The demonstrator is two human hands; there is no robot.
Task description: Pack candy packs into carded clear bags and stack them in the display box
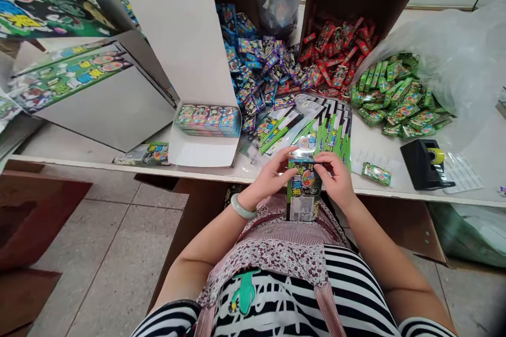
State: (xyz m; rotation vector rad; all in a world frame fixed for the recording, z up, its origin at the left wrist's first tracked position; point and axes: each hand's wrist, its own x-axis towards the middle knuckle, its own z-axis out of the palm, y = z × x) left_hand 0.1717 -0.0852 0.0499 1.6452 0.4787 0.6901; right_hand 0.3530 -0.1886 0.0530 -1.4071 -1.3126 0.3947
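Between my hands, in front of the apron, hangs a printed candy pouch (303,189), dark with green edges and a clear top. My left hand (272,176) pinches its upper left side, thumb in front. My right hand (336,175) grips the upper right corner between thumb and fingers. A strip of blue shows at the pouch's mouth; what lies inside is mostly hidden. Just beyond my hands, several flat pouches (332,126) lie fanned out on the table. To the right of my right hand rests a single green candy box (376,174).
An open white carton (205,152) holds a row of small boxes at left. Behind are piles of blue and purple boxes (253,68), red boxes (336,50) and bagged green boxes (407,97). A black tape dispenser (419,166) stands near the table's front edge (395,193).
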